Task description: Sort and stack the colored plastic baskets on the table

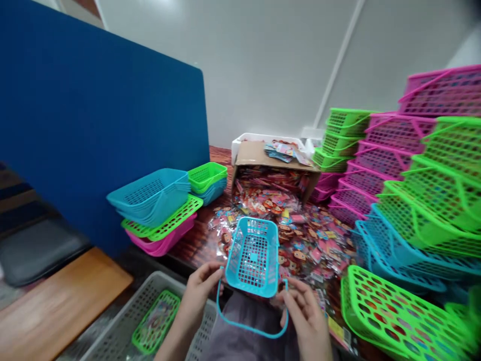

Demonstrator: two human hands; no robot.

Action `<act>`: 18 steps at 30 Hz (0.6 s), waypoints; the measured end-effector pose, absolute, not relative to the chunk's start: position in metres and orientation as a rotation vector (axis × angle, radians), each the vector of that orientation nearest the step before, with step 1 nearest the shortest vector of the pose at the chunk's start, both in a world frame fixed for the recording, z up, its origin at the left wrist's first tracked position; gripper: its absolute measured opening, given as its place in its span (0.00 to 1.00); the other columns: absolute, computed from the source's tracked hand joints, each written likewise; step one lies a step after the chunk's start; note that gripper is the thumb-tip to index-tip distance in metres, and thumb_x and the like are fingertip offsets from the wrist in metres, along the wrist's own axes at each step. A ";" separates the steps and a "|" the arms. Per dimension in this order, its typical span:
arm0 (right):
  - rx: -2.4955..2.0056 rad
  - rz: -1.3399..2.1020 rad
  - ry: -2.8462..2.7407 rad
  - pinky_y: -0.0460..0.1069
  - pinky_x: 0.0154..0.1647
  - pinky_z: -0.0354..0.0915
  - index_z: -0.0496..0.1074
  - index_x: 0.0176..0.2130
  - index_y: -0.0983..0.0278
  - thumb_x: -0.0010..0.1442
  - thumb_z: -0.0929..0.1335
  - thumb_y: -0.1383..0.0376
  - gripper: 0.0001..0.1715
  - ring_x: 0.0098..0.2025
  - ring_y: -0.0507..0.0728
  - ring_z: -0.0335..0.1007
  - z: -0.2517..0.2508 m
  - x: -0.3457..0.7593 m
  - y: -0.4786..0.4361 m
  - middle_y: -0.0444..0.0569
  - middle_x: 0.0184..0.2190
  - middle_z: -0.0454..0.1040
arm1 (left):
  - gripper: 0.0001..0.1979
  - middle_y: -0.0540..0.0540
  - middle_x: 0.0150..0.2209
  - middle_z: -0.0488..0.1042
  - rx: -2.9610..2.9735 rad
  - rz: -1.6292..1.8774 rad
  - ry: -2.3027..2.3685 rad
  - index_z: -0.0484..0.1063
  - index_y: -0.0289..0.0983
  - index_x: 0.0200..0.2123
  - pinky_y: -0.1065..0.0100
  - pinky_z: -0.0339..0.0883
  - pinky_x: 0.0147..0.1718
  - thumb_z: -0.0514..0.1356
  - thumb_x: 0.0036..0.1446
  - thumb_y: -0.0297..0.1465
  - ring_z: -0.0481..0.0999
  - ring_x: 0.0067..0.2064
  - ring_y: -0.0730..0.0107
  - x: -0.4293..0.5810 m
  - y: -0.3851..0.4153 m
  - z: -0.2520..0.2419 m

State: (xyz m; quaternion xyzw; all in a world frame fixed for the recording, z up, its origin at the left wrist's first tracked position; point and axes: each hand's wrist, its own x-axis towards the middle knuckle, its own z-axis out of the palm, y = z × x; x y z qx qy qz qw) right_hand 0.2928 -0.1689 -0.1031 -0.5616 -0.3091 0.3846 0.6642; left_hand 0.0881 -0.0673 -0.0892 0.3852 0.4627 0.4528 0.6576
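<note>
A small blue plastic basket [254, 256] with a grid bottom rests at the table's near edge, tilted toward me. Below it hangs a loose blue basket handle [251, 328], a U-shaped strip with its bend toward me. My left hand [205, 283] pinches one end of this handle beside the basket's near left side. At the near right side, my right hand [300, 303] pinches the other end. Whether either end touches the basket is unclear. Many small bagged picture items [300, 240] lie spread under and behind the basket.
Nested blue baskets [150, 193] stand at left on green and pink ones. Tall stacks of pink baskets [361, 175] and green baskets [447, 200] rise at right. A cardboard box [255, 153] spills packets at the back. A grey crate [150, 286] sits below left.
</note>
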 end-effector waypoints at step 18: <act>-1.295 0.914 -0.592 0.44 0.25 0.63 0.65 0.52 0.64 0.54 0.77 0.48 0.36 0.24 0.51 0.64 -0.096 0.298 -0.152 0.43 0.28 0.72 | 0.25 0.52 0.24 0.70 0.922 0.968 1.001 0.73 0.33 0.34 0.74 0.59 0.22 0.73 0.41 0.46 0.67 0.23 0.75 0.094 -0.048 -0.095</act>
